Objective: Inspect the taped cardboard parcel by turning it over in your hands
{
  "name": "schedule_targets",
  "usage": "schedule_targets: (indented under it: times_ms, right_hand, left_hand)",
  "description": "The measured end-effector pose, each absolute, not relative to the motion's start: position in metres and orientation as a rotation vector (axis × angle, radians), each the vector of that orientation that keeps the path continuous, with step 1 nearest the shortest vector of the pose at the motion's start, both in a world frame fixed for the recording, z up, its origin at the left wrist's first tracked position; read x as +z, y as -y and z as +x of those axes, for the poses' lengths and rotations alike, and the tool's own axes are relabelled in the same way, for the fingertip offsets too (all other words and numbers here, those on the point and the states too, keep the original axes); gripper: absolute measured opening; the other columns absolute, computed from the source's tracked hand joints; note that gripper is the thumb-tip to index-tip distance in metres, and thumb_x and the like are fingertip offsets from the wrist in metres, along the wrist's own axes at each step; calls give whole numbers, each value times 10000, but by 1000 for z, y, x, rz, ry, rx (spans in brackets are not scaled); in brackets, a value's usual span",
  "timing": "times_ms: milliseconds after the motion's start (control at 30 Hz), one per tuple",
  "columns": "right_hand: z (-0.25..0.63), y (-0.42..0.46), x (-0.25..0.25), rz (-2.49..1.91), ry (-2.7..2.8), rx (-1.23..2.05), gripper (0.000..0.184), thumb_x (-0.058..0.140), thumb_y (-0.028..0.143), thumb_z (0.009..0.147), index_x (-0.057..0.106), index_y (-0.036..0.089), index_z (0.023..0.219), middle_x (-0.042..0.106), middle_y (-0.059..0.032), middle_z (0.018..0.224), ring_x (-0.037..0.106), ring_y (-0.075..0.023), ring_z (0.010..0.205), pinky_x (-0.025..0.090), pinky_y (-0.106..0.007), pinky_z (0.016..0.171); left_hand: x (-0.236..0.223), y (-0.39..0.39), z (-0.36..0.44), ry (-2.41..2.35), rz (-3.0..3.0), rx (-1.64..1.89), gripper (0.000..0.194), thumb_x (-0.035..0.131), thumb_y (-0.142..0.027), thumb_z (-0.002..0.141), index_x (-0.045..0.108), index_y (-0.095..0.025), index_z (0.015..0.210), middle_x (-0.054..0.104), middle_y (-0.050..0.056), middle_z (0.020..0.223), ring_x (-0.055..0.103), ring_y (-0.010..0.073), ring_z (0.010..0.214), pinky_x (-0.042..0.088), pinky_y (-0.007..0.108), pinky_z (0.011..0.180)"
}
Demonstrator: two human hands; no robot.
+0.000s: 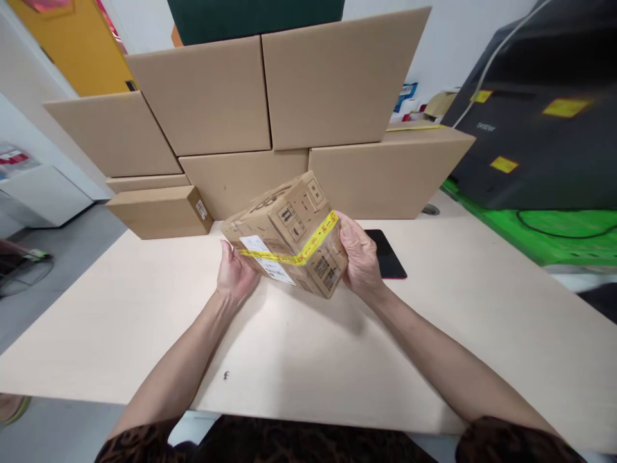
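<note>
A small cardboard parcel (289, 235) with yellow tape, a white label and printed codes is tilted above the pale table (308, 360), one corner pointing down. My left hand (234, 273) grips its left end from below, fingers closed against the side. My right hand (359, 257) clasps its right end, thumb on the yellow tape.
Several large plain cardboard boxes (337, 83) are stacked along the table's far edge, with a small flat box (161, 211) at their left. A black phone (385, 254) lies just right of my right hand. A black machine (544, 109) stands at the right over a green surface (549, 235).
</note>
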State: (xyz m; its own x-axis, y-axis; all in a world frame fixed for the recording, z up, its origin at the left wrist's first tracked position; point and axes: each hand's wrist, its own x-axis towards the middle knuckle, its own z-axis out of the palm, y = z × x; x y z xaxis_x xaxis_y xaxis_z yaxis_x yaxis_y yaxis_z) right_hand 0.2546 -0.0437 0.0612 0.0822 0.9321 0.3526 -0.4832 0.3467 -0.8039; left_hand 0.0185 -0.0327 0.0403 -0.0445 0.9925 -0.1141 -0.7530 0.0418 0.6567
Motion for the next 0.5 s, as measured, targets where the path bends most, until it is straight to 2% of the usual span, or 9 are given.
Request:
schedule_targets:
  times_ms: [133, 233, 367, 500]
  right_hand:
    - [249, 36, 55, -600, 887, 1236, 476, 836, 622, 819, 726, 318, 1168, 822, 0, 1140, 761, -246, 1148, 604, -459, 1049]
    - [246, 30, 47, -615, 801, 1286, 460, 826, 644, 815, 709, 310, 1108, 812, 10, 1096, 764, -242, 1115, 611, -455, 1031]
    - [247, 24, 36, -647, 792, 1354, 415, 737, 675, 878, 685, 295, 1039, 812, -2, 1047, 772, -264, 1094, 626, -484, 985]
    - [250, 25, 35, -743, 812, 1413, 355, 745, 604, 888, 688, 283, 1029, 821, -7, 1032, 782, -273, 1074, 637, -490, 951]
  left_hand:
    - [46, 28, 10, -666, 438, 1600, 662, 245, -667, 1096, 706, -301, 1400, 846, 24, 1184, 714, 189, 1317, 483, 368, 1218]
    - [49, 25, 3, -665, 441, 1652, 636, 258, -653, 1102, 707, -311, 1397, 855, 16, 1146, 739, 189, 1270, 503, 363, 1196]
    - [49, 22, -6, -683, 476, 1692, 575, 300, -612, 1113, 699, -317, 1403, 841, 18, 1204, 722, 194, 1301, 510, 382, 1194]
    - [52, 23, -8, -705, 541, 1724, 584, 359, -645, 1089, 692, -293, 1414, 808, 36, 1301, 647, 205, 1412, 487, 363, 1224]
